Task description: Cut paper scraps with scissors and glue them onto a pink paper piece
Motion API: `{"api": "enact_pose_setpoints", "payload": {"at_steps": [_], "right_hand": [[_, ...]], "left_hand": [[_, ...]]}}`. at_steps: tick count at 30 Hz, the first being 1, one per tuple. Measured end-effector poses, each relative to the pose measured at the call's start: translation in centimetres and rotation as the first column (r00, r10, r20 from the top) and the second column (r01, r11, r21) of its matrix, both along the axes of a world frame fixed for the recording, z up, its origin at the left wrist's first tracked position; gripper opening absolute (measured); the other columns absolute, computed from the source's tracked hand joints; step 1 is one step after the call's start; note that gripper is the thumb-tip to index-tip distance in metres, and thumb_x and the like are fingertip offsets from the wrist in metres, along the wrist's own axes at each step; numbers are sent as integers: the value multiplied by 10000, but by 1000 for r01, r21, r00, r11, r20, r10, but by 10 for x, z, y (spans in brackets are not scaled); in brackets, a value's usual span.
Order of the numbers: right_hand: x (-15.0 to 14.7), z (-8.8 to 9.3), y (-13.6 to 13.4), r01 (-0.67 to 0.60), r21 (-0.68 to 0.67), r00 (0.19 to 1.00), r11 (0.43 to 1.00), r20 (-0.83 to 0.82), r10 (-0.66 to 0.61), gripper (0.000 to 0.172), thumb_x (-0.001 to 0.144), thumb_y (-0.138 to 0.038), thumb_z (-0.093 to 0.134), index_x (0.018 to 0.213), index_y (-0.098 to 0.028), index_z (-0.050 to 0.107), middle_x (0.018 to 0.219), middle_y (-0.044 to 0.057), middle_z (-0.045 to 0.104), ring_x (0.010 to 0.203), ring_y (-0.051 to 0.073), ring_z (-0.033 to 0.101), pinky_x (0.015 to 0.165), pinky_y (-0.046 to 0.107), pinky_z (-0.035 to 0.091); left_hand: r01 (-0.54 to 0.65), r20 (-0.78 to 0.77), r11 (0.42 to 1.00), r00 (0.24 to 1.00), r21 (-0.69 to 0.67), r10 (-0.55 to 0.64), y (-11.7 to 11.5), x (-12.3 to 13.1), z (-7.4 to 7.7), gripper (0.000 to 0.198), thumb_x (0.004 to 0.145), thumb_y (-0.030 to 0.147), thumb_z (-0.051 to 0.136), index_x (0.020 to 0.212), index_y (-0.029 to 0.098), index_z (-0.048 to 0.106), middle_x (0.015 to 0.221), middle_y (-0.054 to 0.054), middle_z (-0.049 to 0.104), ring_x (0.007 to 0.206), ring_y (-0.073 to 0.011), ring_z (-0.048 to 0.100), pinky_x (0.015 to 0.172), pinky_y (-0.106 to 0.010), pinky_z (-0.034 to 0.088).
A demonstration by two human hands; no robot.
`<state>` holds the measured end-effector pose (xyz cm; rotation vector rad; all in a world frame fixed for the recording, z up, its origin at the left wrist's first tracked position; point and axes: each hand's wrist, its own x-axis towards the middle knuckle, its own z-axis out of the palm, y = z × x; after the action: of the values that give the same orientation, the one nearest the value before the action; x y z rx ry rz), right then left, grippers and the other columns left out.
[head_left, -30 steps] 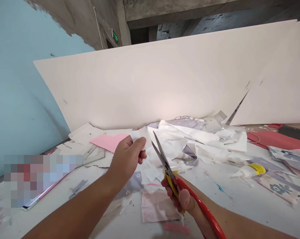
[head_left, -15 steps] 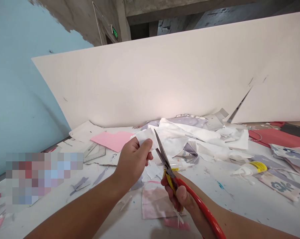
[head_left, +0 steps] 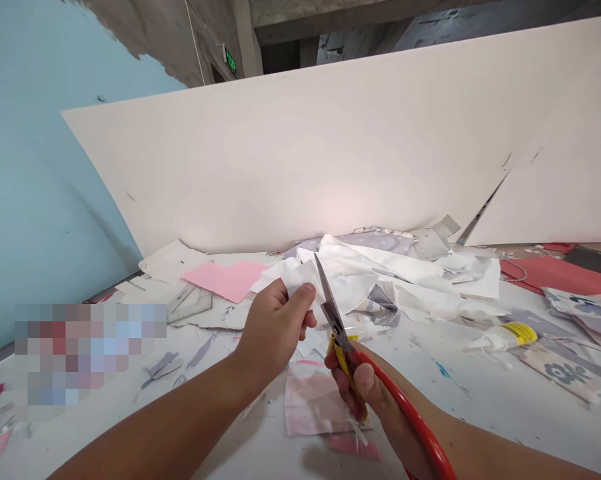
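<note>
Between thumb and fingers, my left hand point(head_left: 275, 320) pinches a small piece of white paper point(head_left: 300, 277). My right hand point(head_left: 365, 393) is wrapped round a pair of scissors point(head_left: 334, 317) with red and yellow handles, the blades pointing up and away. The blades lie along the right edge of the white piece; whether they touch it I cannot tell. Below the hands, a pale pink square point(head_left: 310, 403) lies on the white tabletop, with a darker pink strip point(head_left: 354, 447) nearer me. My right hand partly covers the square.
Crumpled white sheets point(head_left: 410, 270) heap up behind the hands. Pink paper point(head_left: 225, 277) and a clear set square point(head_left: 190, 303) lie left. On the right are a glue bottle point(head_left: 503, 337), a patterned piece point(head_left: 565, 373) and red sheets point(head_left: 560, 275). A white board point(head_left: 330, 160) stands upright at the back.
Both hands have shifted slightly right with the white paper and the scissors. The scissor blades have come closer together. The view has tilted a little.
</note>
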<state>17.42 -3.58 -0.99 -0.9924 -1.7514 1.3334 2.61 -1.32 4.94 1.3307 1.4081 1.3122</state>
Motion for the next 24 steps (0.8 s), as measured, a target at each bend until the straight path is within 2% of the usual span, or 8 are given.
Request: {"api": "enact_pose_setpoints", "payload": {"at_steps": [5, 10, 24], "right_hand": [[1, 0, 0, -5, 42, 1000, 999, 28, 4, 623, 727, -756, 216, 834, -189, 452, 711, -2, 401, 563, 119, 357, 565, 305, 383], [0, 5, -2, -46, -38, 999, 998, -9, 45, 589, 737, -746, 241, 812, -198, 442, 705, -18, 383, 559, 105, 351, 586, 298, 412], [-3, 10, -7, 12, -152, 999, 988, -42, -19, 571, 685, -777, 308, 701, -212, 388, 648, -44, 317, 543, 97, 316, 550, 271, 437]], "left_hand": [[9, -8, 1000, 1000, -18, -9, -2, 2, 3, 253, 764, 391, 512, 628, 179, 493, 479, 53, 511, 413, -65, 411, 426, -191, 347], [24, -13, 999, 1000, -36, -24, -3, 1, 4, 266, 764, 400, 510, 622, 176, 485, 489, 47, 515, 424, -69, 416, 440, -198, 354], [26, 8, 999, 1000, -23, -26, -3, 1, 5, 249, 754, 377, 510, 604, 180, 478, 485, 46, 504, 428, -79, 412, 441, -206, 352]]}}
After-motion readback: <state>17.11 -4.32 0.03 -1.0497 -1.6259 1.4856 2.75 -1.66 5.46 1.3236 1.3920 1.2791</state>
